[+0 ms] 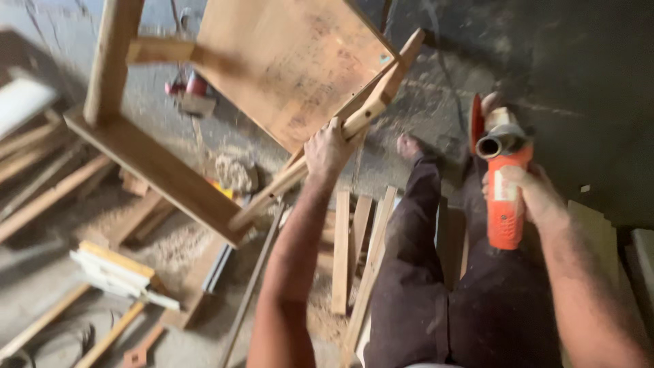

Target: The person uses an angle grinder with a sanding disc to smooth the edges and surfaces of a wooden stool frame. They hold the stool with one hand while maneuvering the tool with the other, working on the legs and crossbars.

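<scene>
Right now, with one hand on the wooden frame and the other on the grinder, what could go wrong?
The left hand alone steadies the tilted wooden frame, so it could tip or slip. The right hand holds the orange angle grinder single-handed above the lap, close to a bare foot. Loose wood strips underfoot could cause a stumble.

Woodworking shop: sawdust (170, 238), scattered timber offcuts (116, 269).

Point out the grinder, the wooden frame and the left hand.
grinder (505, 204), head view, orange body.
wooden frame (289, 58), head view, flat panel.
left hand (329, 151), head view, back of hand.
</scene>
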